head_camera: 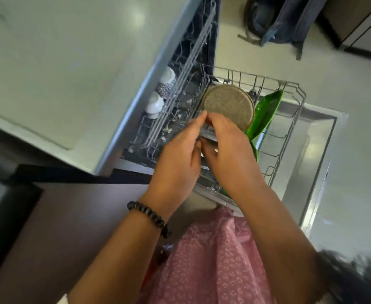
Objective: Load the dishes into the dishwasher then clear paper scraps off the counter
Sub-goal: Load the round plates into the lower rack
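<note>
Fingers [218, 126] of both hands touching speckled plate [228, 105]

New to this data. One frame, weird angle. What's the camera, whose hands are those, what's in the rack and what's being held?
One picture only, from a wide-angle camera worn on a person's head, looking down, so the scene looks tilted. No robot: the two hands are the wearer's. The left hand, with a bead bracelet on its wrist, and the right hand meet over the pulled-out lower rack of an open dishwasher. Both touch the near edge of a round speckled plate standing in the rack; how firm either grip is I cannot tell. Beside it stands a green leaf-shaped dish. White cups sit in the upper rack. A backpack lies on the floor.
</note>
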